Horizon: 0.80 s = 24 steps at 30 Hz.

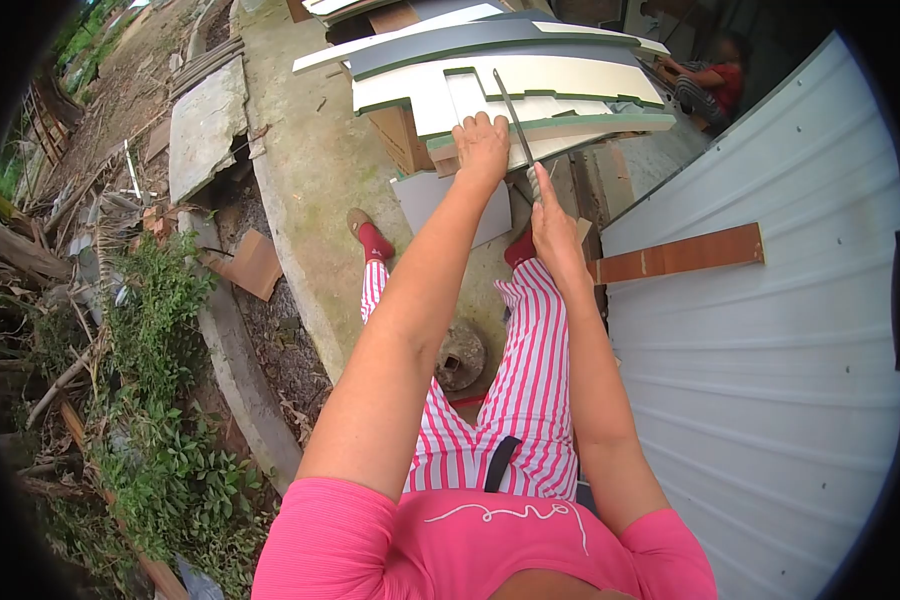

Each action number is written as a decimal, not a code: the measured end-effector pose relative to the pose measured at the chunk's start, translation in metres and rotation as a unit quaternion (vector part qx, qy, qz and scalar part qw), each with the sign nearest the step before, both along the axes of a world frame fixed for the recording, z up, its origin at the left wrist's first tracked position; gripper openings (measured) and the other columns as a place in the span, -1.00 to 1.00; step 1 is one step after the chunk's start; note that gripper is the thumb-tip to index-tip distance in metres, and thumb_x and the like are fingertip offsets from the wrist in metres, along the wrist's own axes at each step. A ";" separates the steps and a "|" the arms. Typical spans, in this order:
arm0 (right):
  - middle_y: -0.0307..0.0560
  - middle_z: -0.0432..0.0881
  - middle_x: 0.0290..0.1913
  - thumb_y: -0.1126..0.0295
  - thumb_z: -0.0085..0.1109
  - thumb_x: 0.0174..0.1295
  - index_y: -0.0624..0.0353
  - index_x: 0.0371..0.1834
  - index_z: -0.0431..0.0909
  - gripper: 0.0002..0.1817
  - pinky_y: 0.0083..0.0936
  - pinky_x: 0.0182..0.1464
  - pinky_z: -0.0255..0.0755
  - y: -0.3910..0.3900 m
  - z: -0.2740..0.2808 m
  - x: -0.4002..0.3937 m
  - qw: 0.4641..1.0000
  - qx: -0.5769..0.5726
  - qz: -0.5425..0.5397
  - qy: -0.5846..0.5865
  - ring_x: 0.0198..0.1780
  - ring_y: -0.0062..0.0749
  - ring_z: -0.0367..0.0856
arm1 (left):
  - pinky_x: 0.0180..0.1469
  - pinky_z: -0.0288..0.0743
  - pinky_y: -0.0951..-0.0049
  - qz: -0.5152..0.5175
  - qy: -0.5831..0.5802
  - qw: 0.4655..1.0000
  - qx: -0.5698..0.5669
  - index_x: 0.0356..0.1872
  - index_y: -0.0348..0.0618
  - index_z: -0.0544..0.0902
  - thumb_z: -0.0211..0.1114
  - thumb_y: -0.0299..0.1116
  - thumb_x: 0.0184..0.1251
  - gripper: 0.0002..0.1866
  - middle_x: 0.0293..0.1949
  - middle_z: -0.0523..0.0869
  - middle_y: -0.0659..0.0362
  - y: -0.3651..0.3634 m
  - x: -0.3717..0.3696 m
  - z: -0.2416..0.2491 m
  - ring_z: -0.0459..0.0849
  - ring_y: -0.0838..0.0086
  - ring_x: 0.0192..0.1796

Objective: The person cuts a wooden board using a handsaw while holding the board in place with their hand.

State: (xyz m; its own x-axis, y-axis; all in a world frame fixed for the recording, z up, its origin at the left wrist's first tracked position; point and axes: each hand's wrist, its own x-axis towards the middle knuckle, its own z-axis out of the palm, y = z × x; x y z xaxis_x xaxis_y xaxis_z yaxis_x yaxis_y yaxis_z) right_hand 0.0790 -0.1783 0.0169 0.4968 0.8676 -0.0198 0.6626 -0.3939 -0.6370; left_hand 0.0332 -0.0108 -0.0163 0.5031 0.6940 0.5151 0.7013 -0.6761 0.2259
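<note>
My right hand [560, 240] is closed round the pale, wrapped-looking handle of a long thin-bladed knife [514, 113]. Its blade points away from me and crosses over the white boards. Close beside it on the left, my left hand [482, 150] presses with bent fingers on the near edge of a green-edged strip of board [610, 124]. Under and beyond that strip lies a white board [400, 82] with notched cut-outs. A dark grey curved strip [450, 52] rests across the back of the stack.
A cardboard box [400, 138] stands under the boards. White corrugated sheeting [750, 380] rises at my right, with a brown plank [680, 254] against it. A person in red [725, 88] sits at the back right. Plants [160, 400] and a concrete kerb [240, 370] run along the left.
</note>
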 end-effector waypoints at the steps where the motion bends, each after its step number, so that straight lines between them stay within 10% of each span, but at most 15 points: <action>1: 0.37 0.60 -0.27 0.41 -0.20 0.36 -0.24 0.46 -0.06 -0.39 0.00 -0.10 0.38 0.005 -0.001 0.003 1.000 -0.001 -0.001 0.001 -0.18 0.24 0.58 | -0.08 0.30 0.14 -0.001 0.001 1.000 -0.001 -0.26 -0.13 0.58 0.15 -0.46 0.11 -0.84 -0.25 0.55 0.03 0.000 0.001 0.000 0.52 0.20 -0.13; 24: 0.35 0.58 -0.31 0.45 -0.19 0.36 -0.20 0.49 -0.11 -0.35 -0.04 -0.23 0.37 -0.031 -0.022 -0.017 0.999 0.032 0.001 -0.005 -0.30 0.20 0.59 | -0.04 0.28 0.14 0.008 0.008 0.999 -0.051 -0.21 -0.09 0.60 0.10 -0.45 0.18 -0.82 -0.19 0.55 0.01 -0.002 0.002 0.003 0.50 0.16 -0.10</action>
